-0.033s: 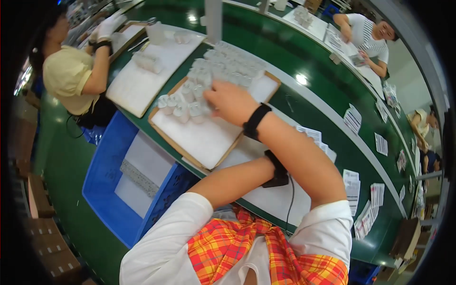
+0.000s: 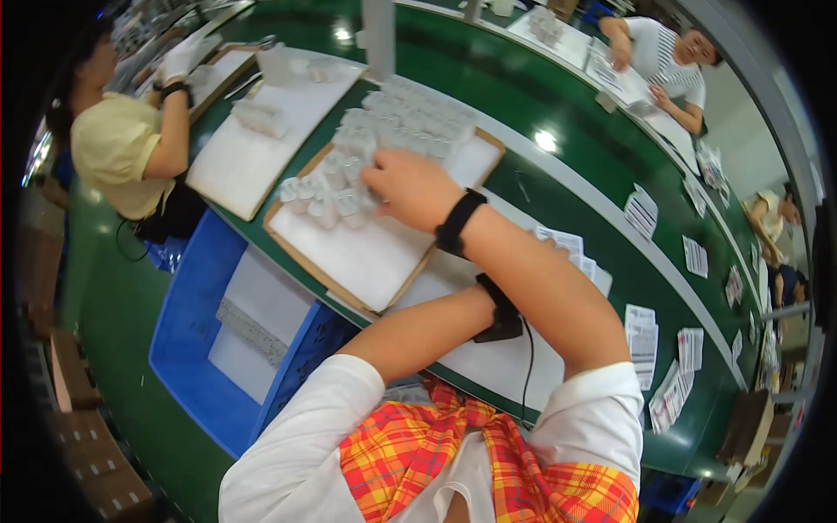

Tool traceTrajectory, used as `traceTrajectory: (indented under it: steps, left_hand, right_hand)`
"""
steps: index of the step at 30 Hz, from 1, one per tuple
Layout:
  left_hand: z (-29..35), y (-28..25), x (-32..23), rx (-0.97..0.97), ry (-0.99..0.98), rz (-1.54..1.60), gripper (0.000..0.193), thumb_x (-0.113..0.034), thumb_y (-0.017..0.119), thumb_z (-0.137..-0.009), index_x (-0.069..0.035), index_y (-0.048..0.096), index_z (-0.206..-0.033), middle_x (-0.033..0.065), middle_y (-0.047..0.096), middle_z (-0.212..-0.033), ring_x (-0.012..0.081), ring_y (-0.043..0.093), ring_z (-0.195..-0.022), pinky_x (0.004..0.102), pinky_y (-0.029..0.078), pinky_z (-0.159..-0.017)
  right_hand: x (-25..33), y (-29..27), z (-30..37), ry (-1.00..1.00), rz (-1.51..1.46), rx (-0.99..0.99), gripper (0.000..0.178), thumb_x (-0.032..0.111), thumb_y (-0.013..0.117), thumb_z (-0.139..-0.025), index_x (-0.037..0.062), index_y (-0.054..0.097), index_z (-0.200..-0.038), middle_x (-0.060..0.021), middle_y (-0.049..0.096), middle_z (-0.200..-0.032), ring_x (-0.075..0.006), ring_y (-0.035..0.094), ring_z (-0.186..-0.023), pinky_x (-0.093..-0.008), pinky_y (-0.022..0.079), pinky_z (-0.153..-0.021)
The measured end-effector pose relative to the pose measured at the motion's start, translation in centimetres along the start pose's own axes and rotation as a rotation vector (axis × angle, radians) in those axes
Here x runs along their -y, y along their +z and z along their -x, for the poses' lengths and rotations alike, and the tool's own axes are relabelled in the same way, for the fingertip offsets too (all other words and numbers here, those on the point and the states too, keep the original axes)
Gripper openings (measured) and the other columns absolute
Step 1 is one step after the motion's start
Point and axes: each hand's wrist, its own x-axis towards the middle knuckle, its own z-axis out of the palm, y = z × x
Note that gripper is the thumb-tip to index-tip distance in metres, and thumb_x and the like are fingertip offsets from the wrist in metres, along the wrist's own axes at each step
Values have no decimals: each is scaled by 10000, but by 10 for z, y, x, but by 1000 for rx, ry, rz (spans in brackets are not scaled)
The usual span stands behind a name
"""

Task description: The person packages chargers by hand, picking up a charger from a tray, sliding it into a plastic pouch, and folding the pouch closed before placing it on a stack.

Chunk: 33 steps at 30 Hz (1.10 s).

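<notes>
My right hand (image 2: 410, 187) reaches over a brown-edged board with a white surface (image 2: 336, 261), its fingers bent around one of the small translucent plastic cups. The hand hides most of that cup. More small translucent cups (image 2: 318, 209) stand in loose rows to its left, and a denser group (image 2: 410, 118) covers the far part of the board. My left forearm passes beneath the right one; a black band (image 2: 497, 296) circles its wrist. The left hand itself is hidden behind my right forearm, close to some printed papers (image 2: 567, 244). Below that wrist lies a black device (image 2: 501, 327) with a cable.
A blue bin (image 2: 187, 322) sits below the table edge at left. Another white board (image 2: 253, 157) holds more translucent pieces. A co-worker (image 2: 122, 148) with a white glove works at far left, another (image 2: 658, 61) across the green table. Printed sheets (image 2: 641, 344) lie at right. A post (image 2: 379, 39) rises beyond the cups.
The whole view has shifted slightly, so things appear a little further left. My right hand stays at the cups with nearly the same pose, and my left arm keeps its place.
</notes>
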Motion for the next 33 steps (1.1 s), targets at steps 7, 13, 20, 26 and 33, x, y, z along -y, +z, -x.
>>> traceTrajectory:
  steps: [7,13,20,26,33]
  left_hand:
    - [-18,-24,-1,90,-27,127,475,-374,570,-886,-107,567,-1279,133,533,-1325,353,498,-1214,587,329,-1060]
    - [-8,-20,-2,-328,134,277,408,-209,607,-827,-67,615,-1209,135,531,-1335,322,510,-1175,539,370,-1022]
    - [-21,-15,-18,-111,158,97,480,-106,616,-743,-74,623,-1222,77,532,-1381,285,549,-1074,437,449,-906]
    - [-15,-23,-11,20,144,55,464,-128,597,-786,-63,615,-1245,58,535,-1407,293,530,-1103,432,412,-950]
    - [-22,-16,-9,45,-41,308,456,-239,507,-895,-78,577,-1315,99,504,-1442,366,402,-1338,498,291,-1099]
  right_hand:
    - [6,-52,29,99,-359,-202,245,113,626,-741,61,531,-960,-130,539,-990,-301,568,-956,-418,494,-757]
    - [-1,-144,176,565,-899,-850,421,211,536,-882,77,464,-1274,-71,509,-1153,-176,556,-949,-311,526,-778]
    - [-30,-61,329,893,-461,-758,529,51,650,-830,24,450,-1319,-82,535,-1171,-208,597,-989,-328,531,-803]
    - [0,-53,304,884,-153,-517,542,47,730,-727,-4,520,-1223,-167,552,-1176,-328,605,-986,-373,517,-844]
    - [17,-52,303,796,-44,-405,509,85,755,-698,-3,535,-1148,-178,564,-1141,-387,562,-1053,-399,469,-931]
